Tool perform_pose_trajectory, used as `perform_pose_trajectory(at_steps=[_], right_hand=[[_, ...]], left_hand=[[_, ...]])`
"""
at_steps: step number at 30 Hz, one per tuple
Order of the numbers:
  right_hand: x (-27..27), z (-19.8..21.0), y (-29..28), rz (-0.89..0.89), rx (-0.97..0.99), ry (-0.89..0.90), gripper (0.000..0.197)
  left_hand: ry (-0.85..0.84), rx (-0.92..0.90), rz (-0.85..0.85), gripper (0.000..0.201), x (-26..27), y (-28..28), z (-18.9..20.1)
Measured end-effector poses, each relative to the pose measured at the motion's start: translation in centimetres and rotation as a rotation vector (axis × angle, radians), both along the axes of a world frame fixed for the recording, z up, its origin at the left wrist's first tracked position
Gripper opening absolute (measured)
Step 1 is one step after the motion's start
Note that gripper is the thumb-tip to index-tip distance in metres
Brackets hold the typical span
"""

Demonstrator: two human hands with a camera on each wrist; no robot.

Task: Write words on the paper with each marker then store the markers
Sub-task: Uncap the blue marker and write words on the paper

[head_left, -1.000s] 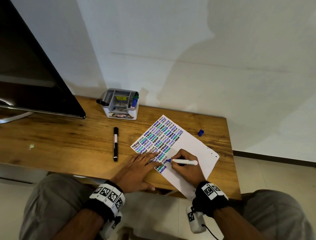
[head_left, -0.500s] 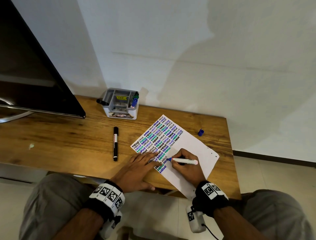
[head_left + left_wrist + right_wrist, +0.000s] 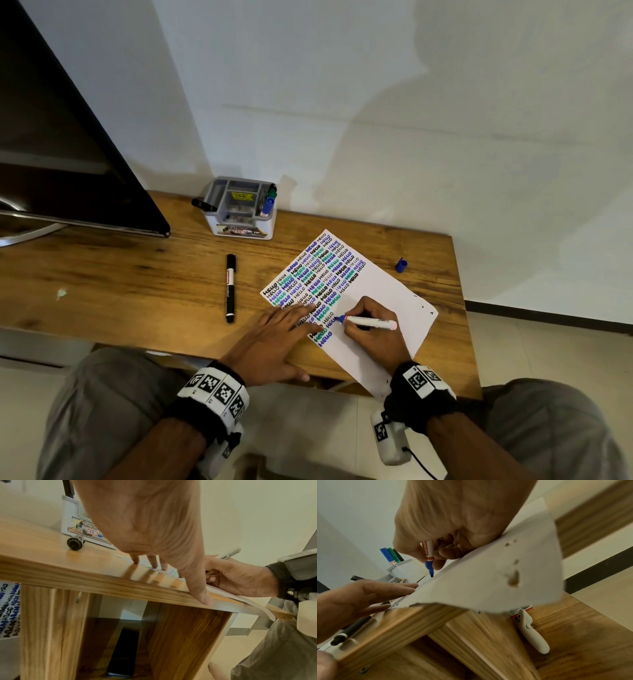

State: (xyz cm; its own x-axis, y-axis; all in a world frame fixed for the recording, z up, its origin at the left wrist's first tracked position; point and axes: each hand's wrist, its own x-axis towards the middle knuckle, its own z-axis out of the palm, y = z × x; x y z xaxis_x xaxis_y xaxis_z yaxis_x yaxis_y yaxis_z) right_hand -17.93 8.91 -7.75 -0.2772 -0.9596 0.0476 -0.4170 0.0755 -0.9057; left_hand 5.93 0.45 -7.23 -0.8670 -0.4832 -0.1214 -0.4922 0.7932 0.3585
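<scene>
A white paper (image 3: 387, 294) covered in rows of coloured "HELLO" words lies on the wooden desk (image 3: 137, 274), its near corner hanging over the front edge. My right hand (image 3: 371, 329) grips an uncapped blue marker (image 3: 368, 322) with its tip (image 3: 431, 574) on the paper. My left hand (image 3: 277, 337) lies flat, its fingers (image 3: 154, 562) pressing the sheet's left side, thumb at the desk edge. A capped black marker (image 3: 230, 287) lies on the desk left of the paper. The blue cap (image 3: 400, 265) sits right of the sheet.
A grey and white organiser box (image 3: 241, 209) against the wall holds blue, green and black markers (image 3: 390, 555). A dark monitor (image 3: 61, 150) stands at the left. Under the desk are an open shelf with a dark phone (image 3: 123, 651) and a white handle (image 3: 532, 632).
The marker tip has shifted slightly on the paper as the right hand writes. The left hand stays flat on the sheet.
</scene>
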Motion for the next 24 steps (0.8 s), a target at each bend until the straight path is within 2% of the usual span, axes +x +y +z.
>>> perform_pose_trajectory(at_steps=[4,10,12,16,19,21,24], right_hand=[[0.0,-0.2,-0.1,-0.01,-0.014,0.052,0.015],[-0.1,0.0,-0.1,0.002,0.027,-0.007,0.012],[-0.3,0.2,-0.2,0.005,0.054,-0.067,0.011],[-1.4,2.0,-0.7,0.046,0.124,-0.309,0.003],[-2.8,4.2,-1.0,0.011,0.087,-0.388,0.014],[-4.5,5.3,-1.5,-0.082,0.023,-0.317,0.019],[-7.5,6.8,-2.4,-0.179,-0.062,0.053,0.018]], left_hand=[[-0.008,0.004,0.002,0.084,0.0,0.0,0.0],[-0.009,0.005,0.002,0.084,-0.1,0.1,0.0],[-0.006,-0.002,0.0,0.085,-0.1,0.0,0.0],[-0.01,0.001,-0.008,0.085,-0.3,-0.1,0.1],[-0.003,0.017,-0.009,0.081,-0.3,-0.1,0.1],[0.011,0.025,-0.012,0.073,-0.3,-0.1,0.1],[0.04,0.04,-0.003,0.054,-0.3,-0.1,0.3]])
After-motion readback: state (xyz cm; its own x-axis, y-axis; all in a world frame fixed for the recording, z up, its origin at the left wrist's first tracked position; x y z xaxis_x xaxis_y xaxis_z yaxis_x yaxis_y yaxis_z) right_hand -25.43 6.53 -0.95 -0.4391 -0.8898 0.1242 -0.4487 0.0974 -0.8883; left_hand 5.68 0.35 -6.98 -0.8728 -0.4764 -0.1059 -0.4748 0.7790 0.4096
